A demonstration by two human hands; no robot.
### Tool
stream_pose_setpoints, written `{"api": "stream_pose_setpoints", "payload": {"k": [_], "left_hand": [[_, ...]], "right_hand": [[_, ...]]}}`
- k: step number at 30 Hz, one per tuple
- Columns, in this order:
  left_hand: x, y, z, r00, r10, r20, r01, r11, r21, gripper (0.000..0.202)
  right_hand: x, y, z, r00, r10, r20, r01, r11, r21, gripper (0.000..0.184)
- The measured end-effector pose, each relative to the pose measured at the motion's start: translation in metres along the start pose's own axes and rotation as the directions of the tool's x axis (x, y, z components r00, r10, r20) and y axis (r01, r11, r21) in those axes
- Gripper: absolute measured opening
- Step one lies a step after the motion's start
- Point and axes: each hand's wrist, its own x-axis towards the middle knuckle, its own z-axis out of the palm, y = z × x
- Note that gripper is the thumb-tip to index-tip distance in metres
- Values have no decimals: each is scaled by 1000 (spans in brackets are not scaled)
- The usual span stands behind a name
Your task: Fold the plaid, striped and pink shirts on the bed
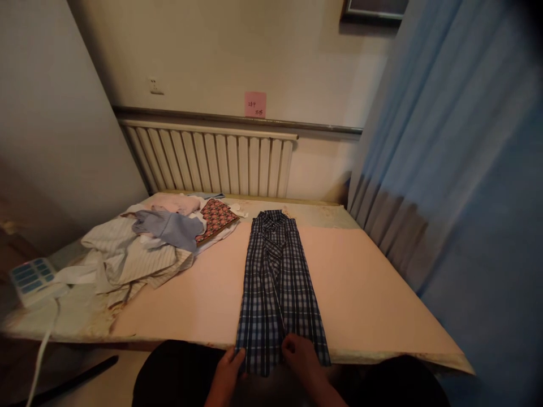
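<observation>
A dark blue plaid shirt (275, 277) lies folded into a long narrow strip down the middle of the pink table top (373, 294), collar at the far end. Its near hem hangs over the table's front edge. My left hand (229, 367) grips the hem's left corner with its fingers closed on the cloth. My right hand (301, 353) pinches the hem near its middle, a little right of the left hand.
A heap of other clothes (144, 249) covers the table's left side, with a patterned red piece (216, 217) on top at the back. A white power strip (34, 280) sits at the left edge. A radiator (212, 161) stands behind, a blue curtain (458, 169) to the right.
</observation>
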Motion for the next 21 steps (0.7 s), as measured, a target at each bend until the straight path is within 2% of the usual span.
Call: {"api": "stream_pose_setpoints", "payload": {"k": [4,7,9,10,12,14,17,21], "left_hand": [[2,-1,-1,998,49,-38,-42,987,153,56],[2,-3,-9,967,201,-156,-117,897,425,49],[-1,-3,-15,901,376,-217,-186,786,590,44],[-3,-2,-17,857,470,-214,-235,724,648,41],[-5,1,-19,752,639,-163,-345,592,728,36],[-4,7,-16,657,751,-66,-429,445,786,33],[9,20,-1,555,823,118,-522,235,820,33],[41,33,31,470,824,315,-567,8,824,41]], "right_hand": [[2,3,2,1000,1,16,-1,1000,-2,25],[3,4,2,999,-6,33,6,1000,-1,25],[3,5,1,999,-16,43,17,1000,-1,25],[4,6,1,999,-23,44,23,1000,0,25],[5,8,2,998,-36,46,36,999,6,25],[5,11,3,998,-47,47,46,999,23,25],[6,14,6,998,-53,46,50,997,58,24],[6,13,6,998,-28,64,26,999,40,25]]}}
